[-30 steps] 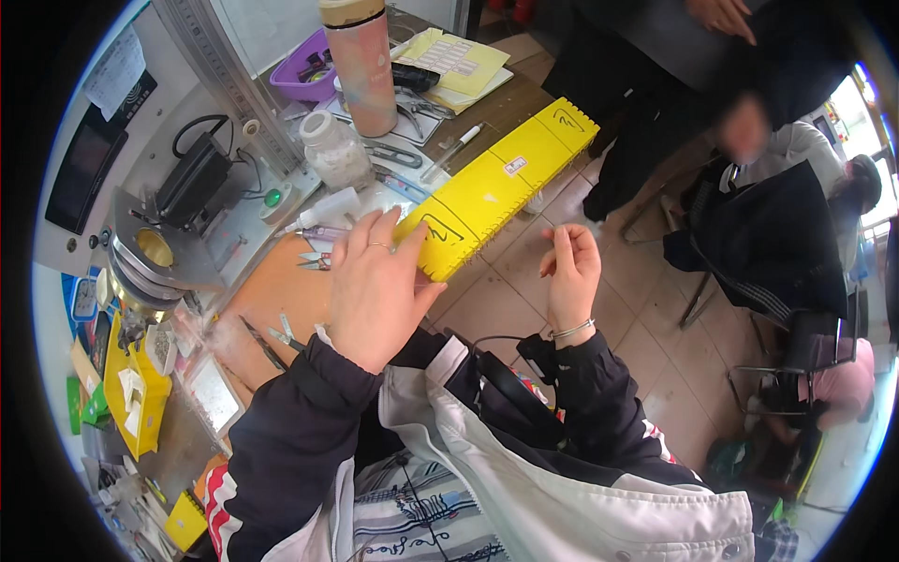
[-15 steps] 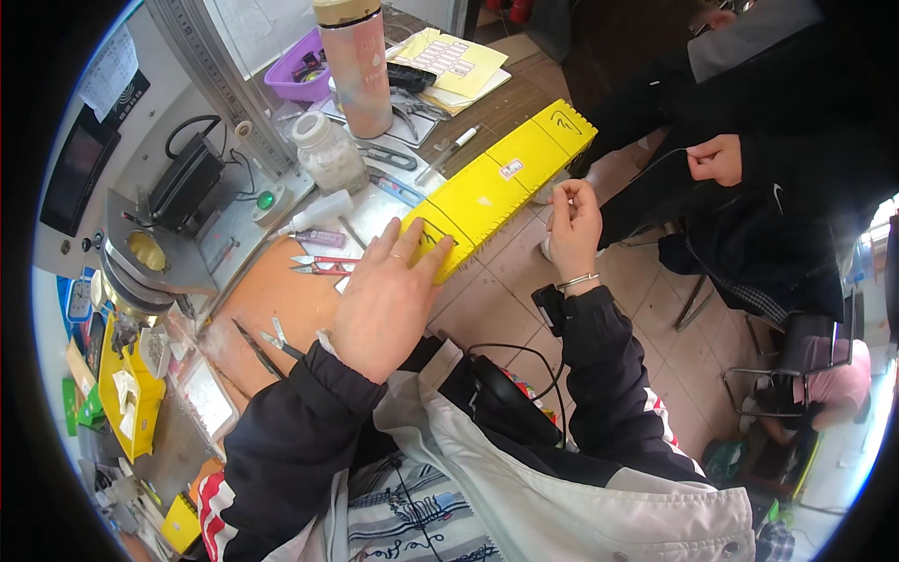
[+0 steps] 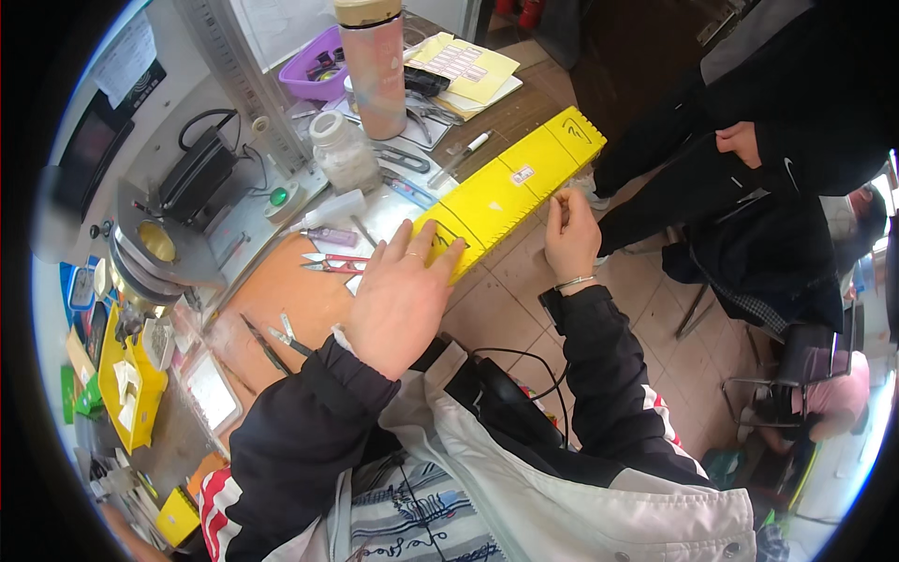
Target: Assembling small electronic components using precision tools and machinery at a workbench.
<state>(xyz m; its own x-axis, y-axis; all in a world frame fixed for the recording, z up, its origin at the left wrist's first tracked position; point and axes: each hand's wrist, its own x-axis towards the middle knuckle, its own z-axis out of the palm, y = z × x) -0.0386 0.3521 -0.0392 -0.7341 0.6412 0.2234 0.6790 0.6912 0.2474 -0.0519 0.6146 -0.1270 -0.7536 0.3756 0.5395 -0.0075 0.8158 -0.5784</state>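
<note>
A long yellow block (image 3: 552, 155) with dark cross lines and a notched right edge lies slantwise over the table's edge. On its near end rests my left hand (image 3: 398, 304), palm down, fingers spread and gripping nothing. My right hand (image 3: 571, 242) hovers just right of the notched edge, thumb and fingertips pinched together. Whatever the pinch holds, if anything, is too fine to make out. Left of my left hand lie red-handled snips (image 3: 335, 262) and a small purple bottle (image 3: 331, 236). A white pen (image 3: 478, 142) sits beyond the block's left side.
A tall pink bottle (image 3: 375, 80), a glass jar (image 3: 343, 155) and a purple basket (image 3: 314, 67) stand at the back. Tweezers (image 3: 265, 345) lie on the orange mat (image 3: 281, 300). A bench device (image 3: 154, 248) stands left. Another person's hand (image 3: 740, 145) is at the right.
The whole view has shifted slightly, with objects sitting a little further right. My right hand has turned a little, still pinched. The other person's hand has moved right; the dark strand at it no longer shows.
</note>
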